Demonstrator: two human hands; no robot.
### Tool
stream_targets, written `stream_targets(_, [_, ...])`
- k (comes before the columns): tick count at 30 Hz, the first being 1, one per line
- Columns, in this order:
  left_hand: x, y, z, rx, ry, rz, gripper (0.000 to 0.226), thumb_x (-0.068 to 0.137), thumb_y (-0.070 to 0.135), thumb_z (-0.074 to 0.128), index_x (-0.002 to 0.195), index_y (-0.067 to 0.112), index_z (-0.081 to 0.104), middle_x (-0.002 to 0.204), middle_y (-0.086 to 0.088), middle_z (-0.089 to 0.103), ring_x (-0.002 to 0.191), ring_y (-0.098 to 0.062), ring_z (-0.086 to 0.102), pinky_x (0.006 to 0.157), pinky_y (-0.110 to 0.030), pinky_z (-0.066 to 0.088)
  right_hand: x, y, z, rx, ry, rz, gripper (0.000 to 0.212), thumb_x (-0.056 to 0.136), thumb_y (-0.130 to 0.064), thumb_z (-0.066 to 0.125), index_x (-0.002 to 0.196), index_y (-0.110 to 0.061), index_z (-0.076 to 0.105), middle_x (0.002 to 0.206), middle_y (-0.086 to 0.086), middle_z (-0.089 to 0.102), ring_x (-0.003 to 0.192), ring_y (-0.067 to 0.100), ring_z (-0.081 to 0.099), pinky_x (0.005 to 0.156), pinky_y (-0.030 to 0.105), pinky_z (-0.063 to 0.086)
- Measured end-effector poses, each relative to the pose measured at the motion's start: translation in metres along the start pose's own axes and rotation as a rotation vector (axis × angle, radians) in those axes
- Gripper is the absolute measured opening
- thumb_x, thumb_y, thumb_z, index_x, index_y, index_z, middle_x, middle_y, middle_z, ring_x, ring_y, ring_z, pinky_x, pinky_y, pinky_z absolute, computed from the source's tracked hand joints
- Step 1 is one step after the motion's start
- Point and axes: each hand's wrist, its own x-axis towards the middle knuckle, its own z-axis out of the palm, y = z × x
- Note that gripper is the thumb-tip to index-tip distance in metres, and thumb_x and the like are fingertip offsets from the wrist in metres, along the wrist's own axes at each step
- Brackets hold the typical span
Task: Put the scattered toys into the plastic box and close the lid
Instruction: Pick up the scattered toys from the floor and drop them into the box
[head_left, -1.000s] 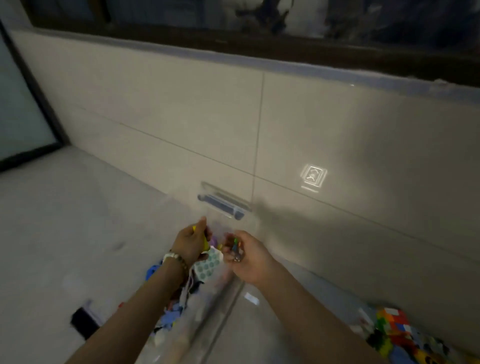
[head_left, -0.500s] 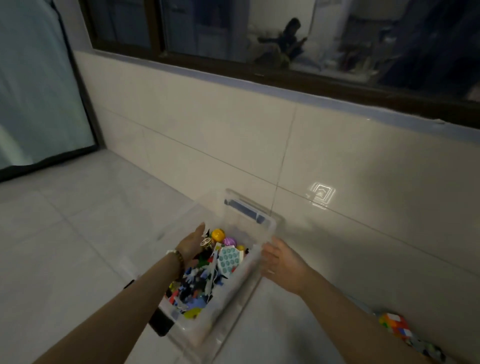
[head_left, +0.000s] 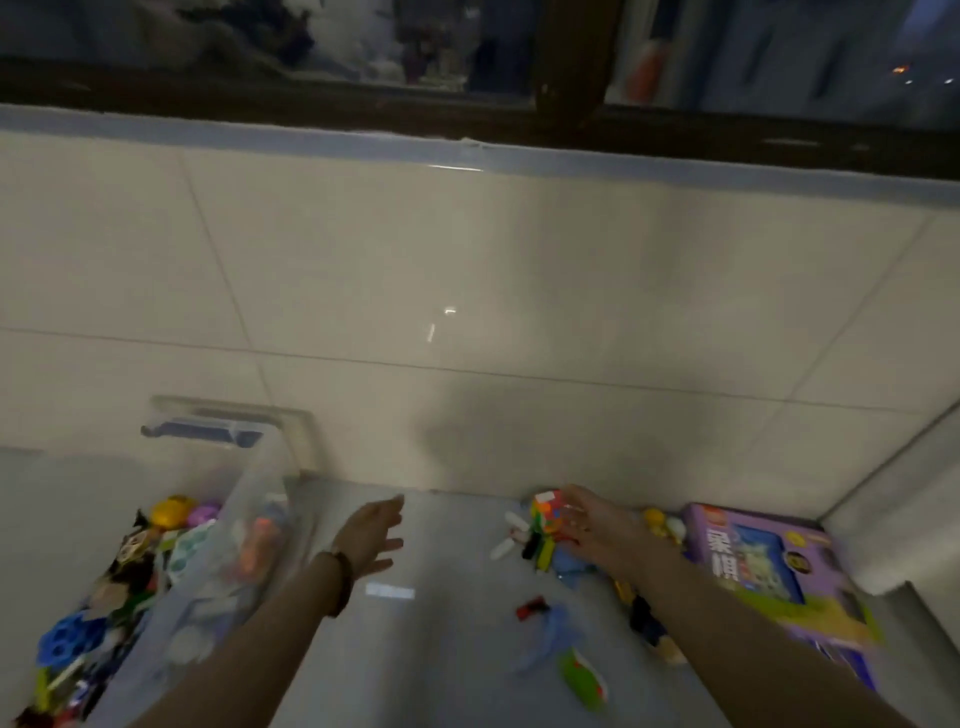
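The clear plastic box stands open at the lower left, full of mixed coloured toys, with a blue latch at its far end. My left hand hovers open over the bare floor between the box and the scattered toys. My right hand reaches the right side of a multicoloured cube near the wall, its fingers loosely against it. Around the cube lie white pieces, a small red piece, a green toy and a yellow toy. No lid is visible.
A purple printed carton lies on the floor at the right, under my right forearm. The tiled wall rises straight behind the toys, and a pale raised ledge closes off the right corner. The view is dim and blurred.
The view has swung right from the box to the toy pile. My right hand left the box's side and reached the cube. My left hand came out of the box and now hovers over the floor.
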Motion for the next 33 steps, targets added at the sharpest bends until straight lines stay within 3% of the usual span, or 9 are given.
stream_targets(2, [0.023, -0.009, 0.025, 0.058, -0.02, -0.025, 0.046, 0.097, 0.034, 0.045, 0.135, 0.01, 0.042, 0.142, -0.011, 0.044, 0.121, -0.032, 0.049, 0.101, -0.043, 0.038, 0.023, 0.02, -0.024, -0.079, 0.058, 0.028, 0.043, 0.099, -0.025, 0.043, 0.134, -0.001, 0.045, 0.137, 0.033, 0.039, 0.118, 0.043, 0.048, 0.091, 0.04, 0.048])
stream_targets(5, [0.061, -0.023, 0.059, 0.091, -0.063, -0.035, 0.042, 0.096, 0.034, 0.046, 0.131, 0.01, 0.044, 0.139, -0.011, 0.046, 0.107, -0.027, 0.051, 0.095, -0.04, 0.04, 0.063, 0.045, -0.05, -0.022, 0.106, 0.08, 0.038, 0.084, -0.03, 0.061, 0.115, -0.007, 0.054, 0.083, 0.015, 0.048, 0.067, 0.015, 0.05, 0.06, 0.03, 0.036])
stream_targets(9, [0.104, -0.041, 0.095, 0.099, -0.101, -0.074, 0.039, 0.095, 0.033, 0.048, 0.128, 0.012, 0.046, 0.134, -0.009, 0.049, 0.103, -0.025, 0.053, 0.09, -0.037, 0.042, 0.093, 0.066, -0.066, 0.019, 0.111, 0.12, 0.074, 0.087, -0.04, 0.058, 0.144, -0.001, 0.029, 0.116, 0.022, 0.055, 0.103, 0.037, 0.054, 0.084, 0.042, 0.047])
stream_targets(11, [0.121, -0.051, 0.11, 0.095, -0.111, -0.095, 0.037, 0.095, 0.032, 0.049, 0.126, 0.013, 0.048, 0.13, -0.01, 0.052, 0.101, -0.025, 0.054, 0.086, -0.035, 0.042, 0.107, 0.076, -0.074, 0.051, 0.094, 0.135, 0.069, 0.094, -0.034, 0.05, 0.145, 0.002, 0.02, 0.149, 0.03, 0.021, 0.136, 0.049, 0.022, 0.112, 0.056, 0.024])
stream_targets(16, [0.153, -0.07, 0.135, 0.119, -0.122, -0.116, 0.035, 0.094, 0.037, 0.048, 0.12, 0.014, 0.05, 0.12, -0.007, 0.054, 0.101, -0.026, 0.056, 0.082, -0.032, 0.042, 0.137, 0.087, -0.082, 0.112, 0.066, 0.12, 0.057, 0.097, -0.03, 0.047, 0.144, -0.005, 0.028, 0.152, 0.022, 0.023, 0.14, 0.037, 0.026, 0.112, 0.054, 0.029])
stream_targets(22, [0.19, -0.07, 0.154, 0.017, -0.12, -0.103, 0.022, 0.095, 0.03, 0.05, 0.112, 0.016, 0.052, 0.1, -0.002, 0.058, 0.09, -0.02, 0.056, 0.074, -0.029, 0.045, 0.174, 0.085, -0.082, 0.052, 0.157, 0.0, 0.041, 0.093, -0.032, 0.052, 0.129, -0.012, 0.048, 0.132, 0.01, 0.051, 0.11, 0.022, 0.052, 0.083, 0.033, 0.048])
stream_targets(27, [0.211, -0.074, 0.179, -0.036, -0.163, -0.111, 0.012, 0.098, 0.028, 0.045, 0.094, 0.021, 0.055, 0.086, -0.001, 0.059, 0.077, -0.017, 0.056, 0.067, -0.026, 0.044, 0.207, 0.079, -0.071, 0.0, 0.277, 0.05, 0.039, 0.098, -0.024, 0.046, 0.131, -0.003, 0.041, 0.101, 0.024, 0.058, 0.097, 0.04, 0.059, 0.083, 0.051, 0.05])
stream_targets(30, [0.214, -0.076, 0.202, 0.012, -0.244, -0.119, 0.025, 0.1, 0.033, 0.036, 0.091, 0.02, 0.056, 0.084, -0.003, 0.057, 0.078, -0.015, 0.054, 0.067, -0.024, 0.044, 0.216, 0.079, -0.062, -0.063, 0.279, 0.117, 0.021, 0.101, -0.026, 0.036, 0.096, -0.013, 0.052, 0.076, 0.008, 0.05, 0.068, 0.02, 0.052, 0.063, 0.03, 0.045])
stream_targets(33, [0.223, -0.083, 0.215, 0.088, -0.227, -0.049, 0.026, 0.101, 0.032, 0.032, 0.093, 0.018, 0.053, 0.099, -0.012, 0.06, 0.09, -0.024, 0.057, 0.086, -0.035, 0.046, 0.223, 0.086, -0.058, -0.132, 0.284, 0.099, 0.019, 0.1, -0.027, 0.038, 0.084, -0.023, 0.048, 0.081, 0.004, 0.05, 0.073, 0.016, 0.05, 0.072, 0.031, 0.046])
